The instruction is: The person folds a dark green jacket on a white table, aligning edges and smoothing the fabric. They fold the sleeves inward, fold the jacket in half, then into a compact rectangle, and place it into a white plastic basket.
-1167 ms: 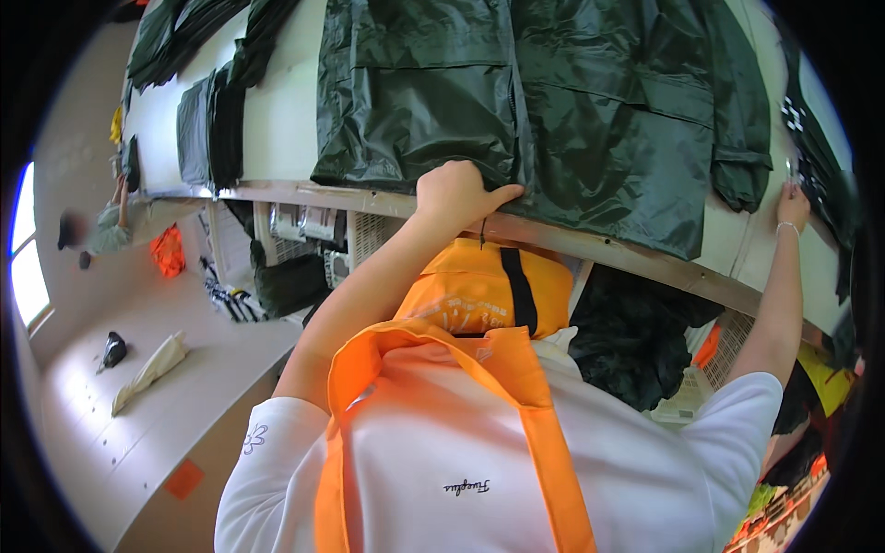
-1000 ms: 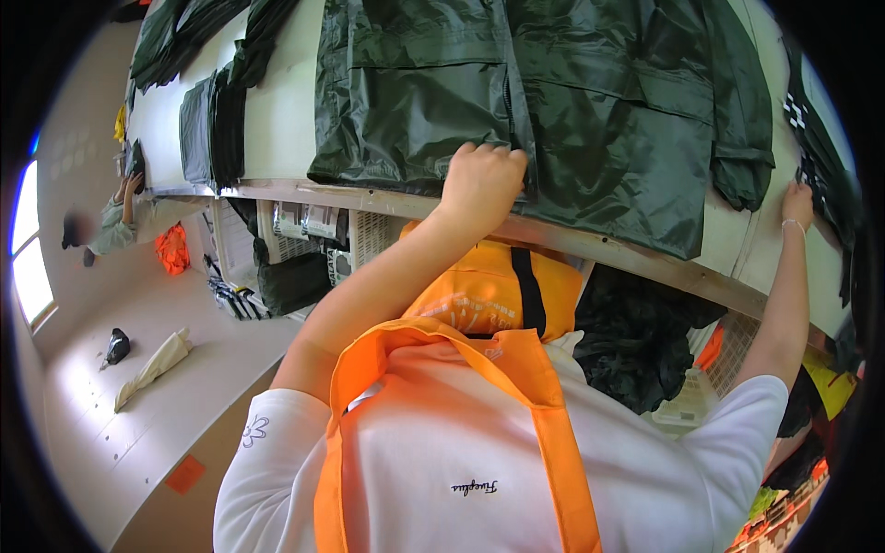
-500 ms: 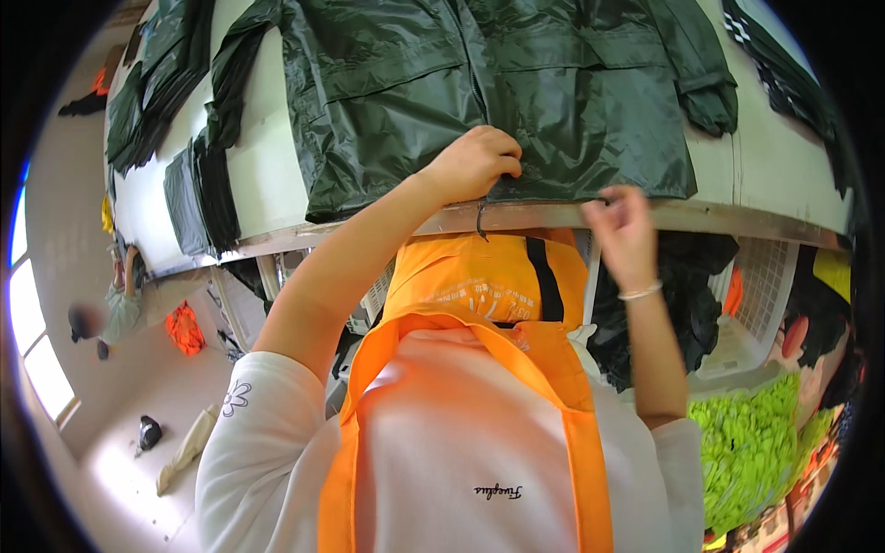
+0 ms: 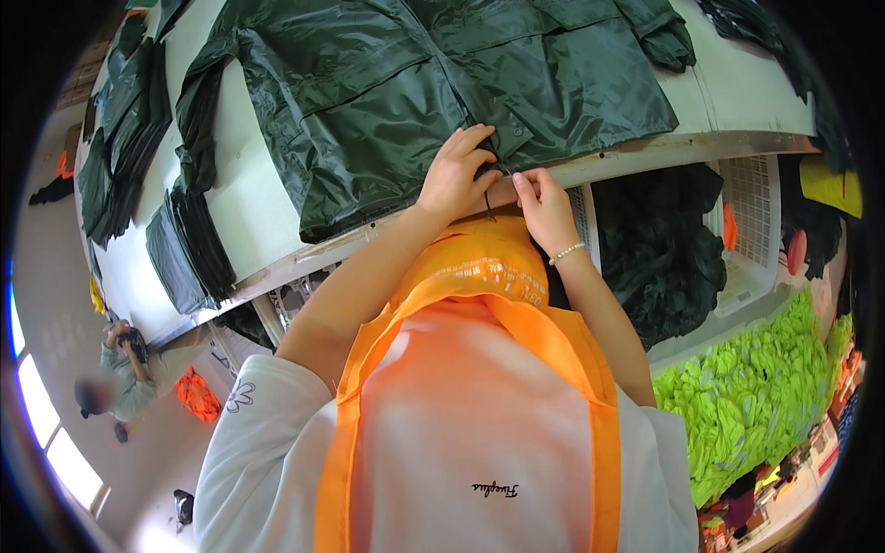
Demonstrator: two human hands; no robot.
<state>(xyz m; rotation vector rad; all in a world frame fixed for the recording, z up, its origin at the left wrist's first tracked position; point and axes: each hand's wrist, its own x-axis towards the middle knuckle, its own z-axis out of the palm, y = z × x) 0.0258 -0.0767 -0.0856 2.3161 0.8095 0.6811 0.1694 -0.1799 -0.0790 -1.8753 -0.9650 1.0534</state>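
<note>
Jacket (image 4: 355, 115) lies spread on the surface (image 4: 245, 184), beyond your left hand (image 4: 456, 173), which pinches its lower front edge. Just beside, your right hand (image 4: 548, 208) has fingertips drawn narrow; whether they grip is unclear. You seem to be working at the front opening; the next move calls for fine fingertip control.

From where I stand, the jacket (image 4: 359, 138) lies spread on the table (image 4: 258, 198), with a folded stack of garments (image 4: 184, 249) near its left sleeve, a longer heap (image 4: 129, 138) farther left and more clothing (image 4: 756, 41) off to its right on the same top. Below its near edge and to the right, a crate (image 4: 749, 221) holds bunched garments (image 4: 654, 258), and a large pile (image 4: 747, 396) sits nearer still. Well left of it, a co-worker (image 4: 124, 382) is near a cloth bundle (image 4: 197, 394) on the floor (image 4: 161, 452).
</note>
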